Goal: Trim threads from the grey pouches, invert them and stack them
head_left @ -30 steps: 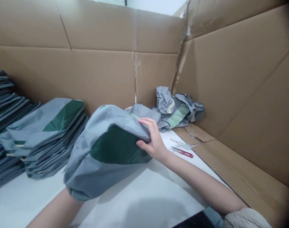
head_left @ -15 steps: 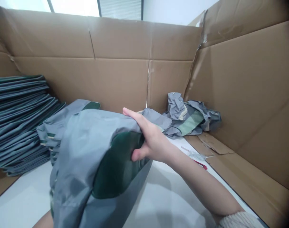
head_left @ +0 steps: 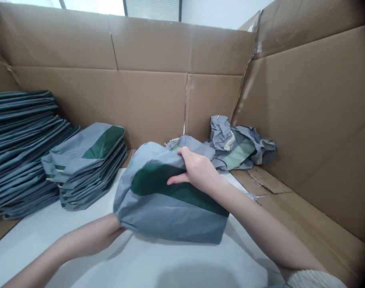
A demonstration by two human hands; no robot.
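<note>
A grey-blue fabric piece (head_left: 170,216) with a dark green panel is held up over the white table surface (head_left: 134,264). My right hand (head_left: 197,168) grips its upper edge, thumb in front on the green panel and fingers behind. On the left side, my left hand (head_left: 118,226) goes in or behind the fabric; its fingers are hidden and only the wrist and a bit of the hand show. The fabric bulges and looks rounded at its left end.
A tall stack of folded fabric pieces (head_left: 20,152) stands at the far left, beside a shorter stack (head_left: 89,160). Crumpled grey and green fabric (head_left: 239,148) lies at the back right. Cardboard walls (head_left: 146,96) rise behind and on the right.
The fabric has swung down and to the right, uncovering the shorter stack. My left forearm now shows more, raised to the fabric. My right hand has shifted slightly right, still gripping.
</note>
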